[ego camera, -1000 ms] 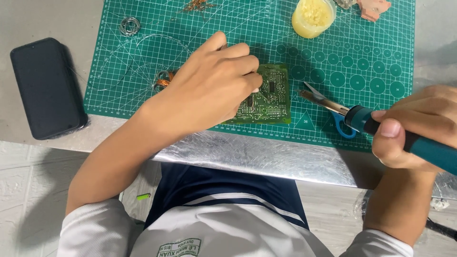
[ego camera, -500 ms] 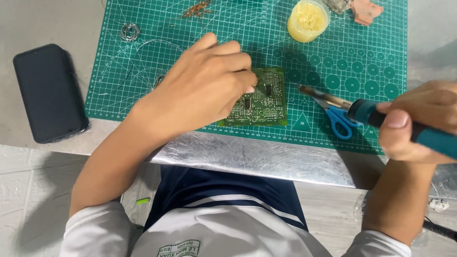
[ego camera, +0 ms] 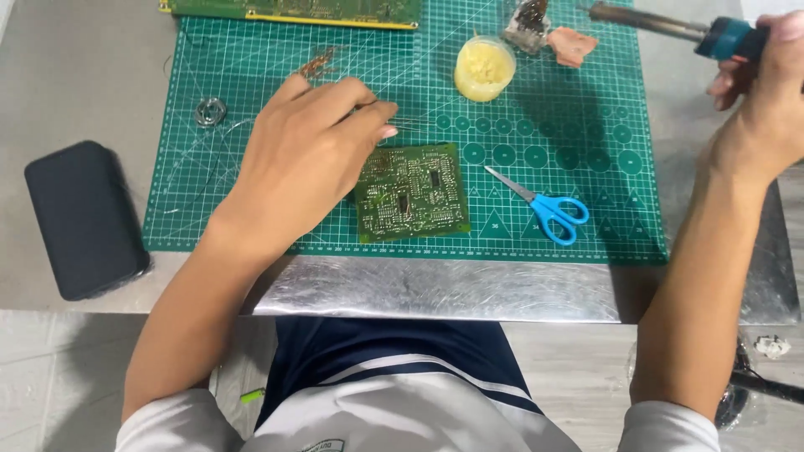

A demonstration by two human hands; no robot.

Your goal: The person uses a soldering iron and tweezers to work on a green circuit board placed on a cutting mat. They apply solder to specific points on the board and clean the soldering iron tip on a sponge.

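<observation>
Where steel table (ego camera: 519,289) ends, green cutting mat (ego camera: 586,167) covers it.

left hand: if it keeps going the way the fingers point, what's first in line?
The left hand points right and slightly up across the cutting mat. It holds thin tweezers, whose tips lead. Past them lies bare mat; the yellow flux tub sits just above that line, probably missed.

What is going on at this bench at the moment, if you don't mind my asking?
A person sits at a green cutting mat. The left hand pinches thin tweezers just above a small green circuit board lying flat on the mat. The right hand holds a soldering iron raised at the far right corner. Blue-handled scissors and a yellow paste jar lie nearby.
</observation>
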